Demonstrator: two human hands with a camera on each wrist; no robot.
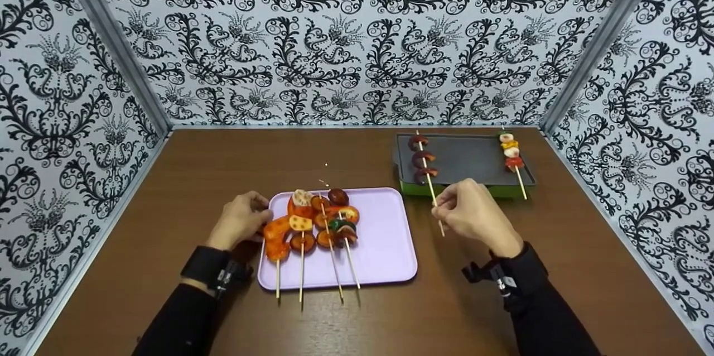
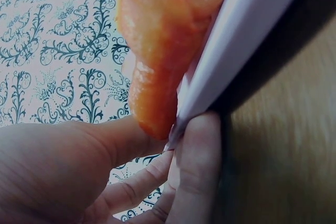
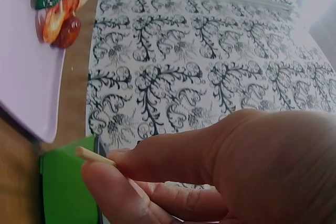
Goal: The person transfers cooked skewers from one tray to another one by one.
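My right hand (image 1: 471,211) pinches the lower stick of a skewer (image 1: 425,158) between thumb and fingertips. Its dark sausage-like pieces lie over the left side of a grill plate (image 1: 463,149) with a green base. In the right wrist view the stick's blunt end (image 3: 94,156) pokes out past the fingertips. At the left edge of the lilac tray (image 1: 385,233), my left hand (image 1: 240,219) grips the rim, with the thumb above and a finger beneath in the left wrist view. Close by that thumb lies an orange glazed skewer (image 1: 276,239), one of several on the tray.
Another skewer (image 1: 511,152) with white, yellow and red pieces lies at the grill's right side, its stick over the front edge. Several stick ends overhang the tray's front edge. Patterned walls (image 1: 357,38) enclose the brown table (image 1: 223,149) at the back and both sides.
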